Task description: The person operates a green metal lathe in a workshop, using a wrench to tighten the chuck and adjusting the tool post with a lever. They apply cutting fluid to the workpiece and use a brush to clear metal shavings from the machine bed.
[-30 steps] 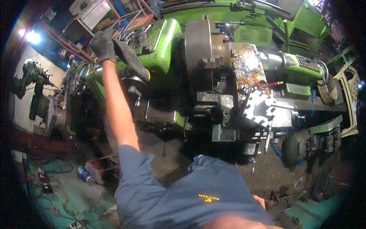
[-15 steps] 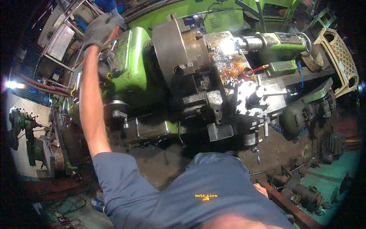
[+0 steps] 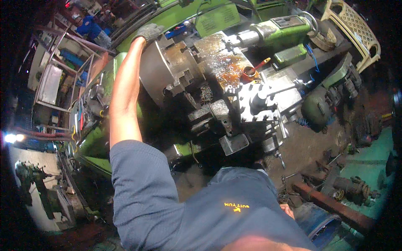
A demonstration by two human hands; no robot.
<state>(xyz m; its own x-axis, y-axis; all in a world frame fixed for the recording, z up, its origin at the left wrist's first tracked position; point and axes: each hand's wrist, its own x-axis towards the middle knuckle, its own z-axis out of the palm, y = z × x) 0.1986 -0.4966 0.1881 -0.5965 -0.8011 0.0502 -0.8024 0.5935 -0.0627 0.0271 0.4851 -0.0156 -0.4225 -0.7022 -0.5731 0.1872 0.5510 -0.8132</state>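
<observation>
A grey work glove covers my left hand (image 3: 150, 32), which reaches to the far upper edge of the large lathe chuck (image 3: 155, 77). Its fingers lie stretched out over the chuck's rim, and nothing shows in them. The underside of the hand is hidden. Stepped jaws (image 3: 184, 79) stand out from the chuck's face. My right hand (image 3: 287, 210) shows only as a small bare patch beside my hip; its fingers cannot be made out. The green headstock (image 3: 119, 62) lies partly behind my left forearm.
Right of the chuck are a square tool post (image 3: 257, 102) with several bolts, a red-handled brush in a small cup (image 3: 248, 72), and the green tailstock (image 3: 278, 31). Metal chips (image 3: 206, 93) lie below the chuck. A beige plastic chair (image 3: 351, 31) stands far right, a blue drum (image 3: 320, 224) lower right.
My left hand has moved right, from above the headstock to the chuck's upper rim. The view has turned and shifted, and the blue drum has come into sight.
</observation>
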